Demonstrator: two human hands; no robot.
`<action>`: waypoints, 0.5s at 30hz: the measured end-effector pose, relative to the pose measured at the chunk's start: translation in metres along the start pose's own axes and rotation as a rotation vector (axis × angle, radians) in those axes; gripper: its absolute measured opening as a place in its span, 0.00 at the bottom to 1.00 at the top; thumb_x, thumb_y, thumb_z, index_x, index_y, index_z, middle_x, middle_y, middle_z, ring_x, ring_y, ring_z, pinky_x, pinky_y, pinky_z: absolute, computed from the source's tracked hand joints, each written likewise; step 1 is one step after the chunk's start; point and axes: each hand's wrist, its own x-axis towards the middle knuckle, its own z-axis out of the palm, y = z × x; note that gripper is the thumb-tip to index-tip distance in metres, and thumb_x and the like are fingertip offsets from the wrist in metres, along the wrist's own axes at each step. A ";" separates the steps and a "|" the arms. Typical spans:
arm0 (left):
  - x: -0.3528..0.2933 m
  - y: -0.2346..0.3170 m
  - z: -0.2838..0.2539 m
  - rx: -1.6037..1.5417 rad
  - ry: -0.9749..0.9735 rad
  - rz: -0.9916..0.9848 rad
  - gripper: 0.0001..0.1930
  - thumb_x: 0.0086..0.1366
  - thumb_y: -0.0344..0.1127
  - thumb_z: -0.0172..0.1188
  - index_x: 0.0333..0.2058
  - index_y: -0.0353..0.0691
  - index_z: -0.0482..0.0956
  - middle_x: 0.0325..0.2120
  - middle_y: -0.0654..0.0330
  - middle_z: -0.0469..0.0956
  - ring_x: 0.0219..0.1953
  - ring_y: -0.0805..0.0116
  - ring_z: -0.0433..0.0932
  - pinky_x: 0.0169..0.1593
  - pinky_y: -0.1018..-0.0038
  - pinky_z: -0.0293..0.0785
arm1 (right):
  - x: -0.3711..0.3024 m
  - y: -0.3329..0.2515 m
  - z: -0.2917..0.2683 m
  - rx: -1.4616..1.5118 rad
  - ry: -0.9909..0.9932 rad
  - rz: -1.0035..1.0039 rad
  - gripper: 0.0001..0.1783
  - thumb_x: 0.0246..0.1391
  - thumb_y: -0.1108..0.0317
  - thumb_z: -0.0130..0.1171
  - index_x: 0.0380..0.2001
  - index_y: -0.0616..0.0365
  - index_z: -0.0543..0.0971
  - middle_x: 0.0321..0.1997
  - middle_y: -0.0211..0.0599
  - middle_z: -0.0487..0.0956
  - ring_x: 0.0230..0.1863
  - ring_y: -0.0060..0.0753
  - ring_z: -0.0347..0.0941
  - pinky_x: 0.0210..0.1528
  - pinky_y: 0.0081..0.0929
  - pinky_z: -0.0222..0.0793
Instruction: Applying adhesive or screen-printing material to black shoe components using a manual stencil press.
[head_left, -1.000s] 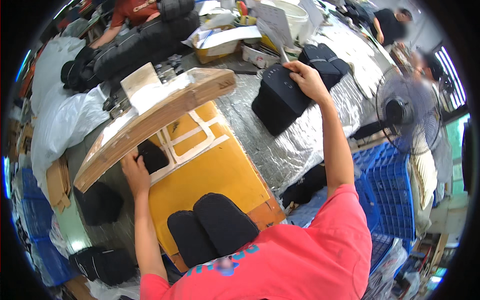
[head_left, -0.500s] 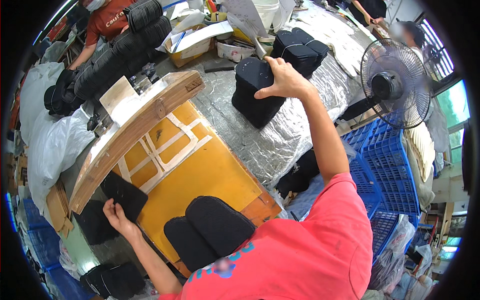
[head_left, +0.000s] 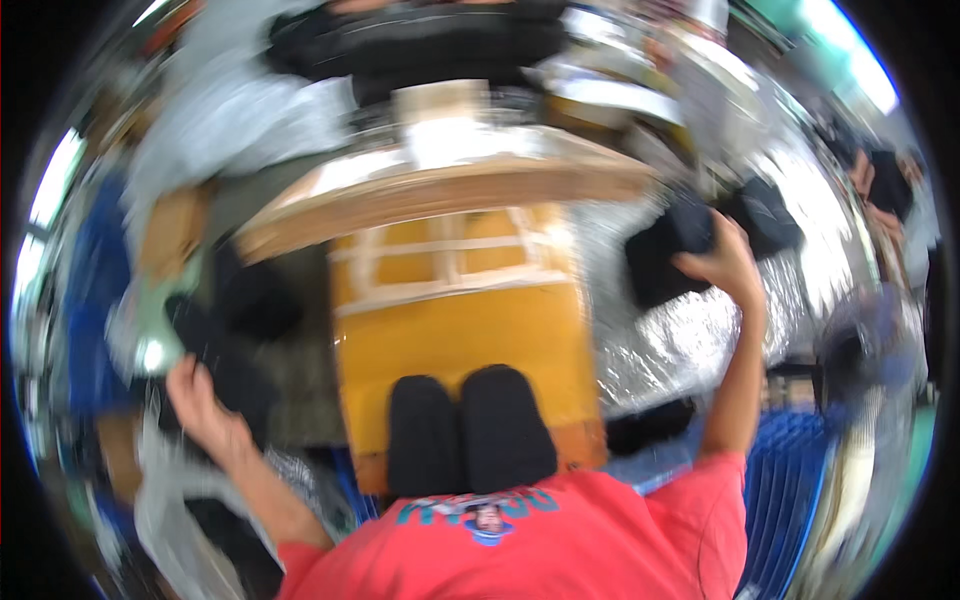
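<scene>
My right hand [head_left: 728,262] is at a stack of rounded black fabric pieces [head_left: 655,265], thumb on the near side and fingers on the far side, gripping its top edge. My left hand [head_left: 208,408] is low at the left, beside dark flat pieces [head_left: 200,325]; motion blur hides whether its fingers hold one. Two rounded black pieces [head_left: 507,430] lie side by side on the yellow board [head_left: 465,335] against my front. Pale strips forming a frame [head_left: 450,290] lie across the board, just before a curved wooden beam [head_left: 450,195].
Another black bundle [head_left: 765,215] stands right of the stack, on silvery sheeting [head_left: 650,360]. Blue crates [head_left: 785,490] and a fan [head_left: 860,350] are at the right. Clear plastic bags [head_left: 240,130] lie at the far left. A row of black bundles [head_left: 420,45] stands behind the beam.
The view has turned to the right, so the beam and board now sit squarely ahead. My right hand stays at the stack; my left hand has moved outward and back from the beam's end.
</scene>
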 end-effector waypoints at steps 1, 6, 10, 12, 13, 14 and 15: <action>0.008 0.007 0.000 -0.014 0.075 0.033 0.14 0.66 0.25 0.56 0.50 0.30 0.74 0.46 0.58 0.75 0.51 0.68 0.71 0.59 0.72 0.64 | -0.006 -0.001 -0.004 0.022 0.008 0.022 0.54 0.28 0.53 0.75 0.59 0.72 0.68 0.58 0.62 0.72 0.62 0.59 0.65 0.65 0.44 0.61; 0.066 0.008 -0.007 -0.143 0.139 0.130 0.11 0.64 0.25 0.58 0.45 0.36 0.78 0.42 0.63 0.76 0.47 0.73 0.71 0.55 0.78 0.62 | -0.013 0.043 -0.005 0.115 -0.034 0.052 0.58 0.28 0.59 0.75 0.64 0.72 0.60 0.62 0.60 0.65 0.63 0.56 0.62 0.66 0.41 0.57; 0.096 0.002 -0.009 -0.080 0.057 0.120 0.09 0.64 0.25 0.57 0.43 0.38 0.79 0.39 0.66 0.76 0.43 0.77 0.71 0.50 0.79 0.64 | -0.016 0.029 -0.001 0.105 0.003 0.040 0.67 0.26 0.52 0.80 0.67 0.68 0.55 0.62 0.60 0.65 0.65 0.59 0.60 0.66 0.43 0.56; 0.110 -0.002 0.002 -0.090 -0.073 0.058 0.09 0.63 0.25 0.57 0.42 0.38 0.80 0.37 0.67 0.77 0.40 0.77 0.71 0.49 0.79 0.64 | -0.029 0.009 -0.012 -0.040 0.132 -0.013 0.67 0.26 0.52 0.80 0.69 0.63 0.55 0.63 0.58 0.64 0.65 0.62 0.60 0.67 0.45 0.56; 0.117 -0.010 0.012 -0.043 -0.104 0.028 0.09 0.63 0.25 0.56 0.41 0.38 0.80 0.36 0.66 0.77 0.39 0.77 0.71 0.48 0.79 0.65 | -0.041 -0.014 -0.023 -0.097 0.164 -0.041 0.63 0.26 0.54 0.79 0.67 0.60 0.59 0.63 0.54 0.67 0.63 0.61 0.62 0.66 0.46 0.57; 0.123 -0.019 0.021 0.004 -0.139 0.001 0.08 0.63 0.24 0.56 0.41 0.38 0.80 0.35 0.66 0.77 0.38 0.77 0.71 0.47 0.79 0.66 | -0.050 -0.029 -0.033 -0.102 0.170 -0.046 0.63 0.26 0.54 0.79 0.67 0.60 0.59 0.63 0.54 0.67 0.63 0.61 0.62 0.66 0.46 0.57; 0.128 -0.030 0.030 0.053 -0.156 -0.033 0.08 0.63 0.24 0.56 0.39 0.38 0.80 0.33 0.66 0.77 0.37 0.77 0.72 0.45 0.78 0.68 | -0.058 -0.042 -0.043 -0.028 0.062 -0.110 0.59 0.26 0.56 0.79 0.65 0.60 0.63 0.61 0.51 0.69 0.62 0.58 0.63 0.65 0.45 0.58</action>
